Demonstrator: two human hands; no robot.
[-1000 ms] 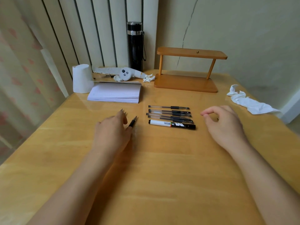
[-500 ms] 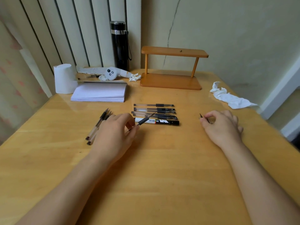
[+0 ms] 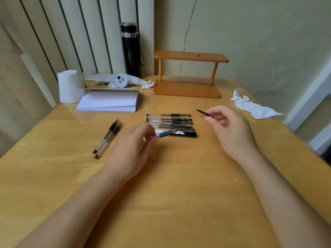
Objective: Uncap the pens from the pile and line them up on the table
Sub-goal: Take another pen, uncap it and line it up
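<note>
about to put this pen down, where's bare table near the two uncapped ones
Bare table lies left of the two uncapped pens, out to the edge, and the whole near stretch between the arms is bare. It is crowded right of them: the left hand, then the pile. Behind them sits the notepad.

Uncapped pens (image 3: pixel 107 139) left of pile (image 3: pixel 170 124)
</note>
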